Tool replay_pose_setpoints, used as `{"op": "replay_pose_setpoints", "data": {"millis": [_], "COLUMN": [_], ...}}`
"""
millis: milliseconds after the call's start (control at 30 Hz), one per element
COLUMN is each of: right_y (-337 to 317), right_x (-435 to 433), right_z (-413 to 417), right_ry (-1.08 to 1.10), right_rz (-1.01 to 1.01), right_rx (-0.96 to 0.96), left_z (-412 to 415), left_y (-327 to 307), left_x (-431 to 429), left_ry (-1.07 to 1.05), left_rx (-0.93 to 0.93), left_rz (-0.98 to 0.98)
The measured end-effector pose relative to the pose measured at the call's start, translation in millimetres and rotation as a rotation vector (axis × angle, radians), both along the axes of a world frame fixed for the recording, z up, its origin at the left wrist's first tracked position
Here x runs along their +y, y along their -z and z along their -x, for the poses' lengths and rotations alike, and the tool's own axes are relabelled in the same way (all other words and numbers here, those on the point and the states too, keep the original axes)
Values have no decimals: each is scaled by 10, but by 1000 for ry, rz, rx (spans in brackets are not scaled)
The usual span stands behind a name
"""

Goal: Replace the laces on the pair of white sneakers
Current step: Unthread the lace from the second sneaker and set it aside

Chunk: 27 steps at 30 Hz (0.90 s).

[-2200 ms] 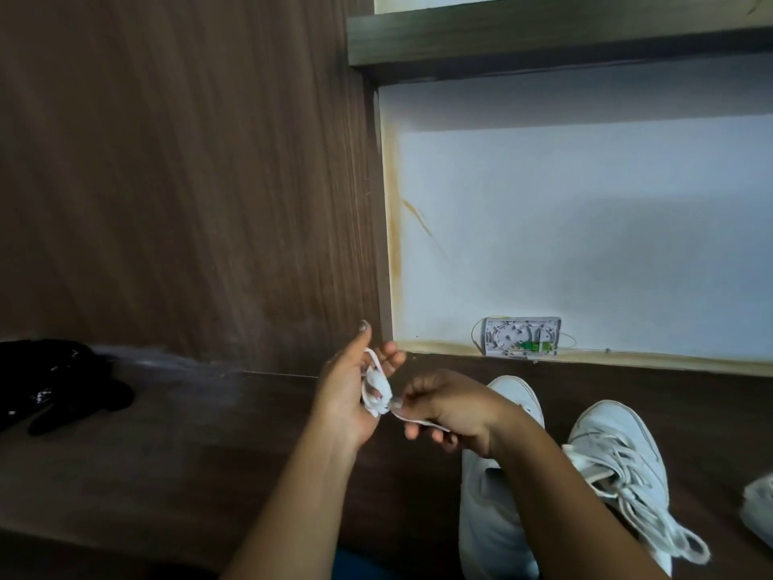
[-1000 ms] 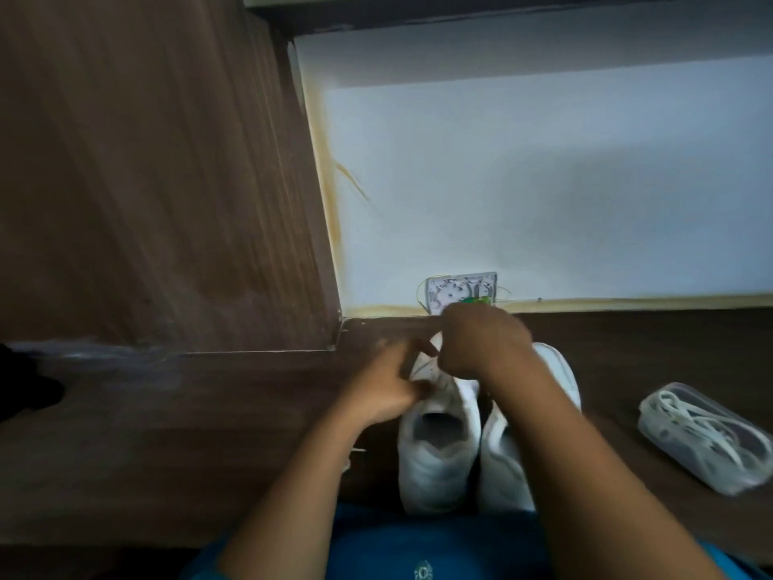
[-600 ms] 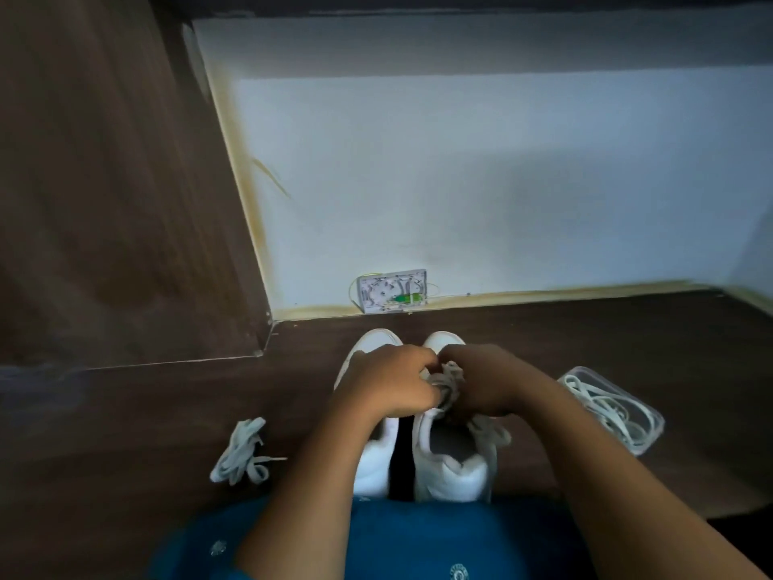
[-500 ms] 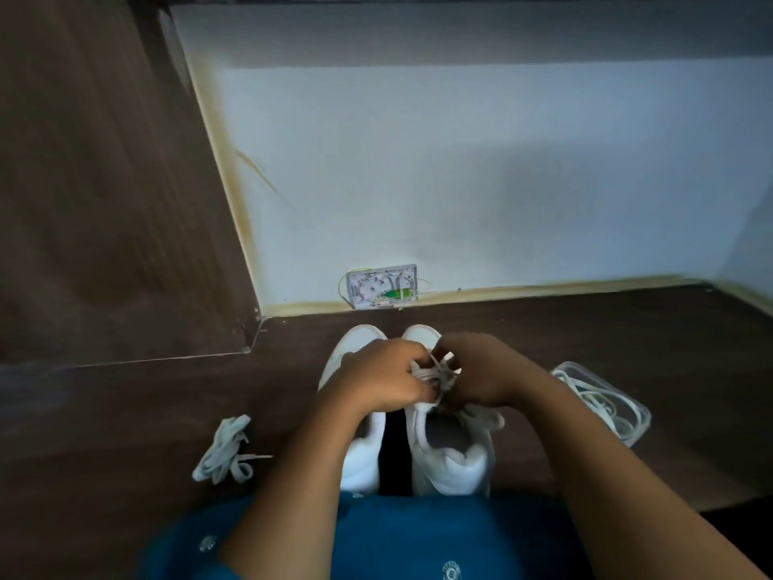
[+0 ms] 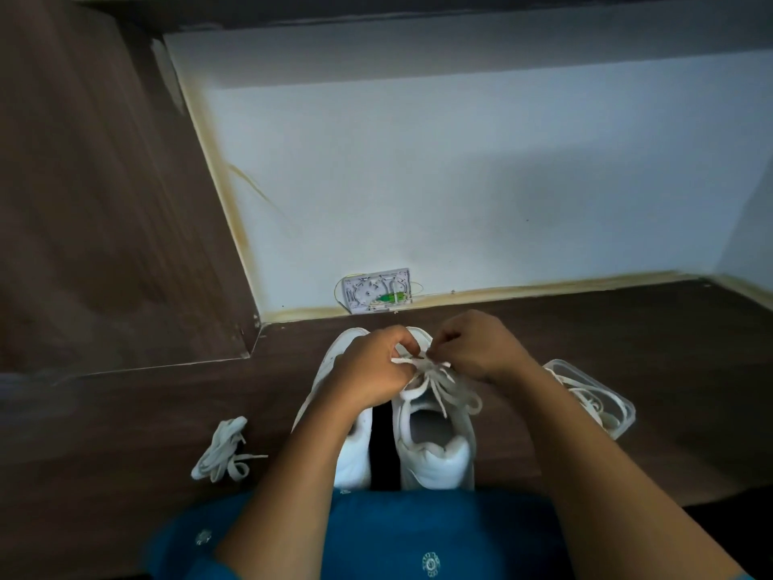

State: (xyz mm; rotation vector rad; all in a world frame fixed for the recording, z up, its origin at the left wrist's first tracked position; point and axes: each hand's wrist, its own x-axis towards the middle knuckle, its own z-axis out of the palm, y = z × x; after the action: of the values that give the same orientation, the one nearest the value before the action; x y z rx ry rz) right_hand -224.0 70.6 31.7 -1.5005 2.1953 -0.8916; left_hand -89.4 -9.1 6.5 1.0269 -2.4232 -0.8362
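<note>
Left hand [image 5: 372, 370]: curled, fingertips pinching one strand of the lace [image 5: 445, 385] at the top of the right sneaker [image 5: 435, 458].
Right hand [image 5: 481, 349]: also curled, pinching the other strand. The hands sit just apart with the lace stretched flat between them.
Change: two seconds back both hands held a wadded lace up in the air, left of the shoes. That bundle [image 5: 219, 452] now lies on the floor [image 5: 125, 412], left of the pair and toward the near edge. Both hands have come down onto the right sneaker and, over the last half second, drawn slightly apart.
Sneakers: side by side mid-floor, toes toward the back edge under the wall. The forearm hides most of the left sneaker [image 5: 355, 454], so I cannot tell whether it is laced.
Box [image 5: 625, 416]: clear, laces inside, right of the pair; neither hand touches it.
Meaning: probably one old lace is out and set aside, and the right sneaker's knot is being pulled loose. No new lace shows threaded, so the job looks early.
</note>
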Motion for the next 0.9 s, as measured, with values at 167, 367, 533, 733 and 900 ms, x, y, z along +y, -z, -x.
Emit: {"op": "replay_pose_setpoints", "data": {"millis": [167, 367, 533, 733, 900], "right_y": [-60, 73, -55, -78, -42], "right_x": [-20, -43, 43, 130, 137], "right_z": [-50, 38, 118, 14, 53], "right_ry": [169, 171, 50, -213, -179], "right_rz": [369, 109, 60, -162, -83], "right_rx": [-757, -384, 20, 51, -154], "left_z": [-8, 69, 70, 75, 42], "left_y": [-41, -93, -155, -104, -96], "left_x": [51, 114, 121, 142, 119], "left_ry": [75, 155, 191, 172, 178], "left_rx": [114, -23, -157, -182, -12], "left_rz": [113, 348, 378, 310, -10]}}
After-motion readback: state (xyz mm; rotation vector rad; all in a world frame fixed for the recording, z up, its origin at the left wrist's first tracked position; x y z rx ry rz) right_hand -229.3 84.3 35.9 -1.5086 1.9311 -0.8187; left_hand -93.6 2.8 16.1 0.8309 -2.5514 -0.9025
